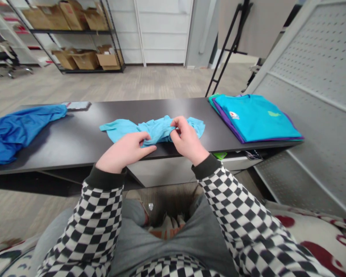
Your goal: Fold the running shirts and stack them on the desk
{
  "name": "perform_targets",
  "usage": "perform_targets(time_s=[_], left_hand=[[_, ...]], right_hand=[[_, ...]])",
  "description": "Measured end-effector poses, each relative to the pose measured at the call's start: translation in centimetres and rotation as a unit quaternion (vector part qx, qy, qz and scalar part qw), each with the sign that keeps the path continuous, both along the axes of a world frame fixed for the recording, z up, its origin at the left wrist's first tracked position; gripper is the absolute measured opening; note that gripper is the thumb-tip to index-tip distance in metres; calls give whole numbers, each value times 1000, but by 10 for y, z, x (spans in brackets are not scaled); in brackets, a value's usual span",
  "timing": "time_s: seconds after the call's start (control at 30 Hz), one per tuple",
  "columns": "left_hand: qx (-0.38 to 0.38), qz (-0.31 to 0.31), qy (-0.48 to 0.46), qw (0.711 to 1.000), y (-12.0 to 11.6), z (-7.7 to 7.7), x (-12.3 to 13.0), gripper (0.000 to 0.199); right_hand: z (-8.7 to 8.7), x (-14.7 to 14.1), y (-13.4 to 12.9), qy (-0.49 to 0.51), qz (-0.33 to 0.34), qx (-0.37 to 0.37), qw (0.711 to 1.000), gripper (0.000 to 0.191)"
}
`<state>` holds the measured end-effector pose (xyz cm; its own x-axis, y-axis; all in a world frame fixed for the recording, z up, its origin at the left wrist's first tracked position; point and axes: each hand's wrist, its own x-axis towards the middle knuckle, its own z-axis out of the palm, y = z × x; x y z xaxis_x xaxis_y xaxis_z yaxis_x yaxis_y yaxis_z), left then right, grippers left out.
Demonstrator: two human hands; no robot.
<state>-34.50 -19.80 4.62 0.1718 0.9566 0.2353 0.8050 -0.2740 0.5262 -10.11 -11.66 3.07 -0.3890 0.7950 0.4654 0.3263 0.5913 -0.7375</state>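
A crumpled light blue T-shirt (157, 129) lies bunched in a wide strip near the front edge of the dark tabletop. My right hand (187, 140) pinches its fabric between thumb and fingers, right of the middle. At the left part of the shirt, my left hand (125, 150) has its fingers curled into the cloth, with the thumb along the near side; its fingertips are partly hidden. Folded T-shirts (256, 117), turquoise on top with purple and green beneath, are stacked at the right end. A loose blue garment (23, 129) is heaped at the left end.
The dark table (83, 148) spans the view, with a white drawer front (161, 171) beneath. A flat white-and-grey item (77, 105) sits at its back left. A perforated grey panel (314, 77) stands at right. Shelves with cardboard boxes (88, 59) are beyond.
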Motion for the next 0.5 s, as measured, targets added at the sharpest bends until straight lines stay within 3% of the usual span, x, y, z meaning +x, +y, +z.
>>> perform_targets(time_s=[0.1,0.17,0.27,0.37,0.43,0.5], left_hand=[[-46,-56,-11,997,-11,9,25,36],[-45,-57,-30,997,-12,8,35,35],[-4,0,-61,998,-5,1,38,32],[30,58,-121,991,0,3,35,29],[41,76,-187,978,-1,10,34,32],[56,79,-253,963,-5,19,35,36]], right_hand=[[-2,-5,-3,8,14,-16,1000,23],[-6,-9,-4,23,38,-15,999,22],[-12,-13,-3,47,47,50,997,34],[-13,-12,-3,34,-5,135,990,50],[-9,-11,-6,27,-50,143,988,43],[-3,-10,-13,30,-59,103,992,30]])
